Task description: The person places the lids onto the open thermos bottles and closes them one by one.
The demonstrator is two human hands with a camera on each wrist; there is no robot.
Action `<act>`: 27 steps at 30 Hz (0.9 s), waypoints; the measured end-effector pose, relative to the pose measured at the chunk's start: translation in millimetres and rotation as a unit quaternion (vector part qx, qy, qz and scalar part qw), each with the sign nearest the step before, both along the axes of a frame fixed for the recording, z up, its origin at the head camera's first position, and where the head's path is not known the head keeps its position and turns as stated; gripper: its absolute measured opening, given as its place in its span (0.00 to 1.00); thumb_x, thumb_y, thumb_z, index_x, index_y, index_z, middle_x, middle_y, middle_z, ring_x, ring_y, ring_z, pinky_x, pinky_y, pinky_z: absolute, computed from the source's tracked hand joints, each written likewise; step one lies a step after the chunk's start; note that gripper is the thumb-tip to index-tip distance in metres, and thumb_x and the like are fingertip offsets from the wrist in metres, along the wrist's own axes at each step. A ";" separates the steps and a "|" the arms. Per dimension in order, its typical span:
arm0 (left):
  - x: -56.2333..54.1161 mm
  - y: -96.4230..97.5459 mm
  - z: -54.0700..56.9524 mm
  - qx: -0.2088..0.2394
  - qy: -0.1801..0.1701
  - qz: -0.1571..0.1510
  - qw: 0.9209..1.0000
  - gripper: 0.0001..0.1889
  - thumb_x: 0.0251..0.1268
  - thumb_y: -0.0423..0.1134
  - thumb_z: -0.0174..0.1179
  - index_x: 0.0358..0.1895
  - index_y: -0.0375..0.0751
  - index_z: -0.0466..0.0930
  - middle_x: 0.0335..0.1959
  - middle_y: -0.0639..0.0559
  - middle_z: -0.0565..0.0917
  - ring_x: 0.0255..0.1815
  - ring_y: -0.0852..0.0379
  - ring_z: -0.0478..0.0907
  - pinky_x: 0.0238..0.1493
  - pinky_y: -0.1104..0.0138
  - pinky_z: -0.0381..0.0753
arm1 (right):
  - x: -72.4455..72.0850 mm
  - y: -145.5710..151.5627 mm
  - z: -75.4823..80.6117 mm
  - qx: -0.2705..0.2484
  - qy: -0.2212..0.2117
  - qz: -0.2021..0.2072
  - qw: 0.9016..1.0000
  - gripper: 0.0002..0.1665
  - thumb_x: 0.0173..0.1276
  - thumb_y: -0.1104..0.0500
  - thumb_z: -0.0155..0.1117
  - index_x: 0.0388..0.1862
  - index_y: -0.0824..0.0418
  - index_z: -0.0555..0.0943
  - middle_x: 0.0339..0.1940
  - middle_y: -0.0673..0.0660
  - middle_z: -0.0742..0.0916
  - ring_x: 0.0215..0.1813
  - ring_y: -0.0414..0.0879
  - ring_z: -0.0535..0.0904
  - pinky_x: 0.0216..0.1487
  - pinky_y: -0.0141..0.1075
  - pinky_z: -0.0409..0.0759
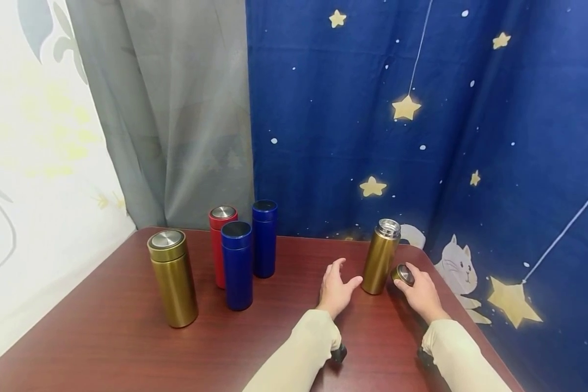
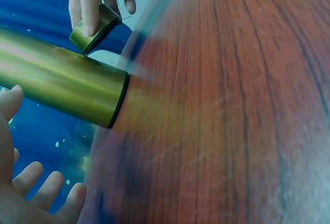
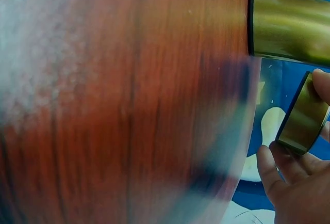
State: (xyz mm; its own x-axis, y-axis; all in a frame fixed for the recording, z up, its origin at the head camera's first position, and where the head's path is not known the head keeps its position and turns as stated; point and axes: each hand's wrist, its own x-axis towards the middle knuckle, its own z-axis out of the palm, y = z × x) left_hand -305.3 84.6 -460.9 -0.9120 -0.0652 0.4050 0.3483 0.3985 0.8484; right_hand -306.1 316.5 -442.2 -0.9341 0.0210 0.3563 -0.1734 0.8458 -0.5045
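An uncapped gold thermos flask (image 1: 380,261) stands upright toward the right of the table, its steel mouth showing. My right hand (image 1: 421,292) pinches the flask's gold lid (image 1: 403,275) by its sides, just right of the flask and above the tabletop. In the right wrist view the lid (image 3: 303,115) is tilted between thumb and fingers. To the left of the flask is my left hand (image 1: 336,288), fingers spread and holding nothing. The left wrist view shows a gap between that hand (image 2: 31,177) and the flask body (image 2: 62,79).
On the left half of the reddish-brown table (image 1: 127,348) stand a capped gold flask (image 1: 175,283), a red flask (image 1: 219,250), a blue flask (image 1: 237,269) and another blue flask (image 1: 264,242). A blue starry curtain (image 1: 323,136) hangs behind the table and along its right side.
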 end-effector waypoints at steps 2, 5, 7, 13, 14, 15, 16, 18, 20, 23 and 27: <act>-0.3 2.6 0.7 -0.002 -0.007 -0.016 1.000 0.33 0.55 0.48 0.71 0.65 0.46 0.71 0.55 0.48 0.77 0.57 0.45 0.75 0.54 0.55 0.74 | 1.0 0.5 -0.2 0.001 0.002 -0.004 1.000 0.38 0.66 0.54 0.65 0.69 0.70 0.64 0.56 0.77 0.73 0.57 0.69 0.70 0.56 0.62 0.68; -1.9 5.5 2.0 -0.003 -0.017 -0.041 0.999 0.35 0.55 0.49 0.71 0.66 0.45 0.70 0.57 0.46 0.77 0.58 0.44 0.75 0.55 0.53 0.74 | 2.0 0.9 0.7 0.005 0.008 -0.007 1.000 0.37 0.66 0.55 0.65 0.69 0.70 0.65 0.56 0.77 0.73 0.58 0.69 0.70 0.56 0.62 0.68; -3.7 6.5 4.2 -0.002 -0.025 -0.061 0.998 0.37 0.54 0.49 0.72 0.68 0.45 0.68 0.60 0.45 0.76 0.60 0.45 0.74 0.57 0.53 0.73 | 2.6 0.2 2.0 0.006 0.009 -0.007 1.000 0.37 0.66 0.55 0.65 0.69 0.70 0.64 0.57 0.77 0.73 0.58 0.69 0.70 0.56 0.61 0.68; -9.0 10.4 18.1 -0.006 -0.043 -0.121 0.992 0.44 0.55 0.49 0.71 0.74 0.46 0.60 0.69 0.45 0.69 0.68 0.49 0.67 0.64 0.53 0.68 | 1.3 -2.8 4.8 -0.001 0.008 -0.004 1.000 0.37 0.67 0.55 0.65 0.69 0.70 0.64 0.58 0.77 0.73 0.60 0.69 0.69 0.58 0.61 0.66; -9.3 11.3 20.6 -0.007 -0.045 -0.129 0.991 0.44 0.55 0.49 0.71 0.74 0.46 0.59 0.69 0.44 0.68 0.69 0.48 0.66 0.65 0.53 0.67 | 1.0 -3.5 4.8 -0.002 0.009 -0.004 1.000 0.37 0.67 0.54 0.65 0.69 0.70 0.64 0.57 0.77 0.73 0.60 0.68 0.69 0.58 0.61 0.66; -9.4 12.4 23.1 -0.004 -0.048 -0.137 0.989 0.45 0.55 0.49 0.71 0.75 0.45 0.58 0.70 0.43 0.68 0.69 0.47 0.65 0.65 0.52 0.67 | 0.7 -4.2 4.7 -0.003 0.010 -0.004 1.000 0.37 0.67 0.54 0.65 0.69 0.70 0.65 0.57 0.77 0.73 0.60 0.68 0.69 0.58 0.61 0.66; -9.4 13.5 25.5 -0.003 -0.050 -0.145 0.988 0.46 0.55 0.48 0.71 0.75 0.45 0.57 0.70 0.42 0.67 0.69 0.46 0.66 0.65 0.52 0.67 | 0.0 -4.7 4.2 -0.003 0.011 -0.005 1.000 0.37 0.67 0.54 0.65 0.69 0.70 0.65 0.57 0.77 0.73 0.60 0.68 0.69 0.58 0.61 0.67; -9.5 15.7 29.1 0.003 -0.058 -0.161 0.985 0.46 0.55 0.48 0.71 0.76 0.45 0.55 0.70 0.40 0.66 0.68 0.44 0.66 0.64 0.52 0.68 | -0.7 -5.7 3.3 -0.004 0.011 -0.006 1.000 0.37 0.67 0.54 0.65 0.69 0.69 0.65 0.57 0.76 0.74 0.59 0.68 0.70 0.57 0.61 0.67; -9.5 17.8 31.5 0.012 -0.063 -0.174 0.983 0.47 0.55 0.47 0.71 0.76 0.44 0.54 0.70 0.39 0.66 0.68 0.43 0.67 0.64 0.52 0.69 | -1.3 -6.6 2.6 -0.006 0.011 -0.006 1.000 0.38 0.66 0.54 0.66 0.69 0.69 0.65 0.57 0.76 0.74 0.59 0.69 0.70 0.57 0.61 0.68; -10.3 20.6 31.5 0.018 -0.066 -0.188 0.980 0.47 0.55 0.45 0.72 0.76 0.43 0.53 0.69 0.39 0.67 0.67 0.42 0.68 0.64 0.53 0.69 | -1.9 -6.9 2.2 -0.009 0.012 -0.005 1.000 0.38 0.66 0.55 0.66 0.69 0.69 0.65 0.57 0.76 0.73 0.59 0.69 0.70 0.58 0.61 0.67; -11.6 23.7 28.3 0.010 -0.061 -0.193 0.979 0.48 0.54 0.44 0.72 0.76 0.41 0.54 0.68 0.42 0.70 0.65 0.44 0.70 0.63 0.54 0.70 | -1.8 -6.0 2.3 -0.012 0.011 -0.005 1.000 0.38 0.66 0.56 0.65 0.70 0.70 0.64 0.57 0.77 0.73 0.59 0.69 0.70 0.58 0.61 0.67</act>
